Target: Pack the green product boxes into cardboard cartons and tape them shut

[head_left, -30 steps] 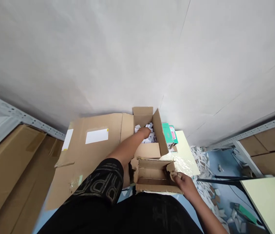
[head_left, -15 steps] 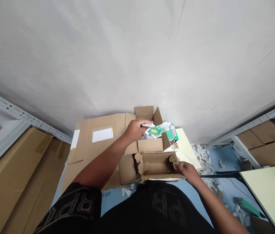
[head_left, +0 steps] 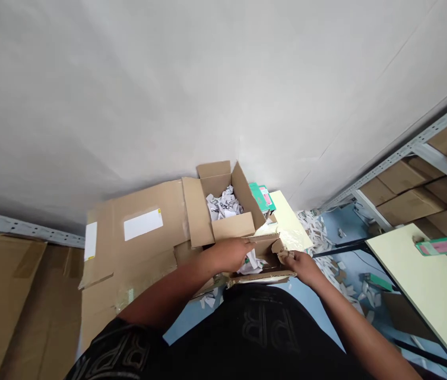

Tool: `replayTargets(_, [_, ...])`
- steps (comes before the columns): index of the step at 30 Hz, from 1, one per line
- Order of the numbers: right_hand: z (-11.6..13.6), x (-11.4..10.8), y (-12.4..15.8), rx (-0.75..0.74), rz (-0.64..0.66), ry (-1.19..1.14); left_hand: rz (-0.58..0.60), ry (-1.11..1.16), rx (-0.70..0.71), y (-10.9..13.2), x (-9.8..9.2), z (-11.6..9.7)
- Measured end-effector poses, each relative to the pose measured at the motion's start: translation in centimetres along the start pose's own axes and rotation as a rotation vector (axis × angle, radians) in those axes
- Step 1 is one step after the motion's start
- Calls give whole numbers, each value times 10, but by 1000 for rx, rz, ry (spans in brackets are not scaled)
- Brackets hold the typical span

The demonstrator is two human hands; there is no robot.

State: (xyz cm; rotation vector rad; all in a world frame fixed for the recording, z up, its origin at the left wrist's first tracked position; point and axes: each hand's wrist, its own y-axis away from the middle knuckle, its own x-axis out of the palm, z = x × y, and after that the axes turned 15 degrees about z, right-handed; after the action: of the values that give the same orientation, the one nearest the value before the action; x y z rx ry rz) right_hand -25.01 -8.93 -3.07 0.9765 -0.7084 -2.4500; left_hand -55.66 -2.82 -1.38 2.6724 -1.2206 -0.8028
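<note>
A small open cardboard box (head_left: 265, 276) with torn flaps stands close in front of my body. My left hand (head_left: 231, 255) reaches over its left side, fingers closed on a crumpled piece of white and green paper (head_left: 252, 264) inside the box; the fingertips are partly hidden. At the right side, my right hand (head_left: 301, 267) pinches the torn flap (head_left: 282, 253) of this box. Just beyond stands a larger open cardboard box (head_left: 233, 227) with its flaps folded out. Crumpled printed paper (head_left: 226, 203) lies in it.
Flattened cardboard (head_left: 144, 211) with white labels spreads to the left. A green box (head_left: 262, 197) sits behind the pale table (head_left: 294, 219). Paper scraps (head_left: 322, 237) litter the blue floor at right. Shelves with cartons (head_left: 409, 177) flank both sides; another pale table (head_left: 425, 274) is at right.
My left hand has moved down and nearer, from above the larger box into the small box, carrying the paper. My right hand still grips the flap. The view has turned slightly.
</note>
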Motion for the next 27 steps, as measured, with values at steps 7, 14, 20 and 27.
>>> replayTargets(7, [-58, -30, 29, 6, -111, -112, 282, -487, 304, -19, -1, -72])
replayTargets(14, [-167, -90, 77, 28, -280, -245, 24, -557, 371, -93, 60, -145])
replayTargets(20, [-295, -139, 142, 165, -492, -426, 49, -547, 475, -194, 148, -212])
replayTargets(27, [-420, -172, 206, 363, -780, -746, 345, -617, 374, -309, 220, -231])
